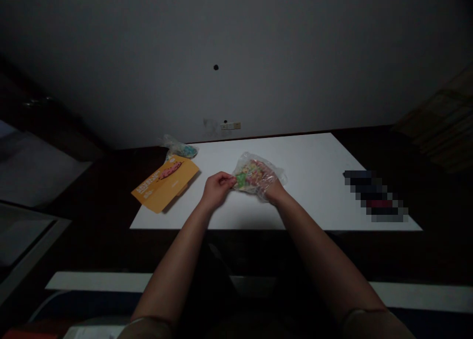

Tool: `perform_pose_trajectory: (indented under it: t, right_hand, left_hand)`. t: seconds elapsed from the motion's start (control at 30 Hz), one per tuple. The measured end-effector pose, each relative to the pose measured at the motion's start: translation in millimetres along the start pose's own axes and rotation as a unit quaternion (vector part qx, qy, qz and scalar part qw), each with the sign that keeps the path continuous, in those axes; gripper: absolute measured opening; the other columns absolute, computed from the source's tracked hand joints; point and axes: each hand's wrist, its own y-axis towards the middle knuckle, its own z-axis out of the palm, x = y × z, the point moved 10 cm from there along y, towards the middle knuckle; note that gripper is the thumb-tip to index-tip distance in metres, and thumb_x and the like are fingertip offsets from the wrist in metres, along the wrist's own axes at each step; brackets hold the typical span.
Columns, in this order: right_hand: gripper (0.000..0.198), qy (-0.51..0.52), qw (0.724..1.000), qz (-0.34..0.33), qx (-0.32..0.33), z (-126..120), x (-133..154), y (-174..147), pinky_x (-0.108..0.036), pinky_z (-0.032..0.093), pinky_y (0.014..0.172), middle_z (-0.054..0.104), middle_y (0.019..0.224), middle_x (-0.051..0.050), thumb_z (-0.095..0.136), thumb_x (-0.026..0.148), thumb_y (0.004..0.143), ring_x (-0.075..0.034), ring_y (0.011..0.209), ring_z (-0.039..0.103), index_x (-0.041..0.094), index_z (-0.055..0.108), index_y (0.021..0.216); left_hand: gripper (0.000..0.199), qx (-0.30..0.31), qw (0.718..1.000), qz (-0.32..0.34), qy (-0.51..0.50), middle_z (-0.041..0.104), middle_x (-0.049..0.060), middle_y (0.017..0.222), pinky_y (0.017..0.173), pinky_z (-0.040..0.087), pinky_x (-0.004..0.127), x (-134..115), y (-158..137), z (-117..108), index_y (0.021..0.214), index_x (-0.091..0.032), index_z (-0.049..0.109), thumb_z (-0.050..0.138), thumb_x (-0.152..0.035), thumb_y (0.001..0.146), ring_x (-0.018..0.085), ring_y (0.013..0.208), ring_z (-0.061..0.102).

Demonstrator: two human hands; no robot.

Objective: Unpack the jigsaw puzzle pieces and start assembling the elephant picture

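Note:
A clear plastic bag (247, 157) with small green, yellow and pink pieces (252, 172) lies on the white table (306, 181), in front of me. My left hand (218, 187) pinches the bag's left side between thumb and fingertips, next to a bright green part. From the right, my right hand (272, 187) reaches into the bag up to about the wrist. Its fingers show only dimly through the crinkled plastic among the pieces. Whether they grip any piece I cannot make out.
An orange card box (168, 184) with a pink picture leans at the table's left edge. Behind it lies another clear bag (181, 149) with teal contents. A blurred-out dark object (375, 196) is at the right edge. A wall with sockets (230, 126) stands behind.

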Motion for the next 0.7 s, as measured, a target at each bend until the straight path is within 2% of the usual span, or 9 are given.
perform_pose_trajectory:
  t: [0.1,0.2,0.3,0.4,0.57,0.67,0.7]
  right_hand:
    - [0.087,0.040,0.999,0.021,0.013,7.1,4.4,-2.9,-0.056,0.068,0.104,0.083,0.128,-0.012,0.099,0.061,0.069,-0.033,0.113,0.082,0.027,0.068,0.143]
    - [0.083,0.075,0.996,0.038,0.015,9.4,10.4,-6.5,-0.055,0.069,0.101,0.084,0.127,-0.013,0.099,0.061,0.068,-0.033,0.108,0.084,0.026,0.070,0.137]
    - [0.070,0.128,0.990,0.050,0.011,5.3,19.2,-10.6,-0.050,0.070,0.096,0.085,0.123,-0.011,0.098,0.058,0.072,-0.031,0.104,0.083,0.026,0.075,0.130]
    - [0.063,0.165,0.984,0.043,0.043,1.4,35.2,-16.5,-0.042,0.069,0.091,0.086,0.120,-0.009,0.099,0.051,0.074,-0.027,0.100,0.082,0.025,0.080,0.128]
    - [0.070,0.199,0.973,0.013,0.119,-14.3,66.4,-20.3,-0.038,0.069,0.078,0.084,0.119,-0.009,0.097,0.055,0.074,-0.025,0.091,0.080,0.027,0.081,0.136]
    - [0.071,0.139,0.986,0.013,0.095,-38.6,66.5,-4.0,-0.040,0.069,0.080,0.084,0.119,-0.010,0.097,0.055,0.076,-0.027,0.093,0.081,0.027,0.080,0.138]
    - [0.069,0.101,0.992,0.017,0.074,-48.9,61.8,4.3,-0.042,0.069,0.082,0.084,0.119,-0.010,0.098,0.054,0.076,-0.028,0.094,0.081,0.027,0.080,0.137]
  left_hand:
    - [0.046,-0.016,0.999,-0.020,-0.037,0.077,0.004,0.080,0.073,0.060,0.034,2.5,-0.7,-3.7,0.079,-0.019,0.075,0.103,-0.052,0.062,0.019,0.073,0.070]
    - [0.051,-0.045,0.997,-0.027,-0.062,0.074,0.003,0.078,0.068,0.063,0.033,-0.7,0.0,-14.3,0.078,-0.020,0.068,0.102,-0.055,0.062,0.019,0.072,0.071]
    - [0.052,-0.091,0.994,-0.019,-0.065,0.069,0.000,0.075,0.065,0.064,0.031,-6.6,0.4,-32.2,0.078,-0.021,0.062,0.100,-0.055,0.066,0.018,0.071,0.074]
    - [0.047,-0.151,0.987,0.002,-0.047,0.067,-0.003,0.076,0.064,0.065,0.030,-18.2,0.2,-55.3,0.082,-0.022,0.060,0.097,-0.048,0.073,0.016,0.067,0.074]
    - [0.032,-0.233,0.970,0.062,0.008,0.069,-0.003,0.078,0.068,0.066,0.028,-63.0,-7.4,-105.1,0.089,-0.022,0.059,0.088,-0.036,0.085,0.015,0.068,0.075]
    - [0.025,-0.275,0.954,0.103,0.061,0.070,-0.003,0.082,0.071,0.064,0.027,-101.4,-20.9,-150.4,0.095,-0.021,0.063,0.084,-0.033,0.089,0.014,0.070,0.072]
    - [0.022,-0.299,0.937,0.138,0.117,0.070,-0.002,0.085,0.072,0.063,0.027,-120.7,-29.3,-167.9,0.098,-0.021,0.064,0.081,-0.033,0.091,0.014,0.072,0.072]
